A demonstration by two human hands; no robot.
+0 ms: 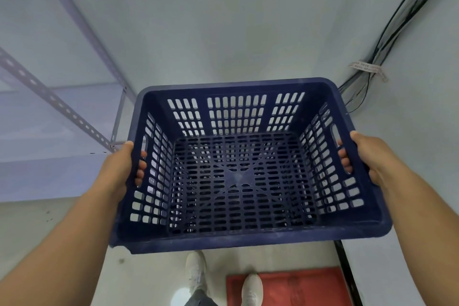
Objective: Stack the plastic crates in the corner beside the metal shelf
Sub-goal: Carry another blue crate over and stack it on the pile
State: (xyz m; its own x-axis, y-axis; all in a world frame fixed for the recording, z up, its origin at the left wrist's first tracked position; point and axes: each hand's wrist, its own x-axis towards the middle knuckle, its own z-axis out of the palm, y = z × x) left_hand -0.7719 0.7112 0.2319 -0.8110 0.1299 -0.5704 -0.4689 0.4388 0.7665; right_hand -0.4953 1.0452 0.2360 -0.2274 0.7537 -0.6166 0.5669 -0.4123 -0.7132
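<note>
Head view. One crate (244, 166) in sight: dark blue plastic, slotted walls and slotted base, nothing inside it. It is held in the air in front of the person, above the floor, open side up, far edge towards the corner walls.

Two hands on it. Left hand (123, 169) grips the left wall, thumb over the rim, fingers (141, 165) curled through the handle slot. Right hand (365, 156) grips the right wall the same way, fingertips showing inside through its slot.

Around: one metal shelf (74, 109) to the left, grey perforated angle posts, pale shelf boards, its near corner just beside the left hand. One bundle of black cables (387, 32) runs down the right wall and passes behind the crate's far right corner. One red mat (290, 288) on the floor, lower right. Two white shoes (196, 271); the right one stands on the mat's edge.

Surface and room: pale grey floor (139, 271), speckled in places. Pale blue-white walls meet in a corner beyond the crate. A white ledge runs along the top.
</note>
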